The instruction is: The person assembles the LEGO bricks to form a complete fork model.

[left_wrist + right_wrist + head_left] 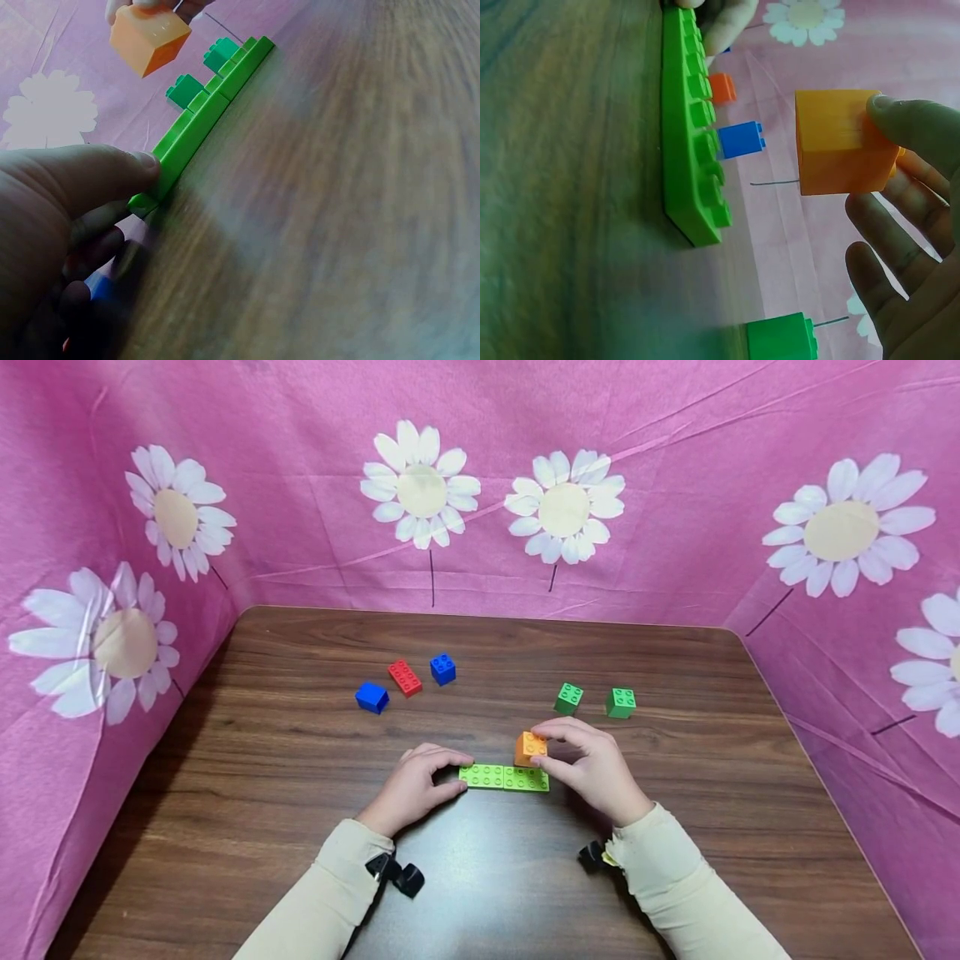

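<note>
My left fingers (450, 757) pinch the outer end of the left lime plate (482, 777), which meets the right lime plate (527, 781) end to end on the worktop (480, 877). My right fingers (567, 732) are clamped on the orange brick (527, 749), raised above the plates and not touching them. So I judge the base row laid out, with nothing pressed on yet. Just beyond my right fingers, two green bricks (568, 697) stand loose; beyond my left fingers lie a blue brick (372, 697), a red brick (405, 677) and, farthest, another blue brick (442, 669), all unused. My fingertips hide the left plate's end; the right wrist view cuts off one green brick, and I can't tell whether the plates' seam is tight.
</note>
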`<action>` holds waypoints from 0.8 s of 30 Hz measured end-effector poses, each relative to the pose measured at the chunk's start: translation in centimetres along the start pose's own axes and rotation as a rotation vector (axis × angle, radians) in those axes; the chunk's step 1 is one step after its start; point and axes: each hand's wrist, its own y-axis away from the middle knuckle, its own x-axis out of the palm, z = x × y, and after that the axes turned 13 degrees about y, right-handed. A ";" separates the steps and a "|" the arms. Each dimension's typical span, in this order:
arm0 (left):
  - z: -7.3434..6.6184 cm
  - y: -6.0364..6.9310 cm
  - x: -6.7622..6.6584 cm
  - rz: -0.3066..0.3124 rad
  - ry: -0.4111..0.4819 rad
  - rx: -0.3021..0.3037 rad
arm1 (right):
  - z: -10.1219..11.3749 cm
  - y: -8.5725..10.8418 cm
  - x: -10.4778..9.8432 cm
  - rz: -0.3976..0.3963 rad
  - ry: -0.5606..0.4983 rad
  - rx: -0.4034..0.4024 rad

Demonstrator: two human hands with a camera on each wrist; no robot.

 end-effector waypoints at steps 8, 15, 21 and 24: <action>0.0 0.0 0.0 0.002 -0.002 0.001 | 0.6 0.1 0.8 0.043 -0.001 -0.008; -0.1 0.0 -0.1 0.008 0.003 -0.012 | 1.0 0.2 1.3 0.076 0.002 -0.024; 0.0 0.0 -0.1 0.004 0.000 -0.007 | 1.1 0.3 1.8 0.088 -0.055 -0.038; 0.1 0.0 0.0 0.004 -0.006 -0.005 | 1.2 0.4 2.1 0.108 -0.070 -0.036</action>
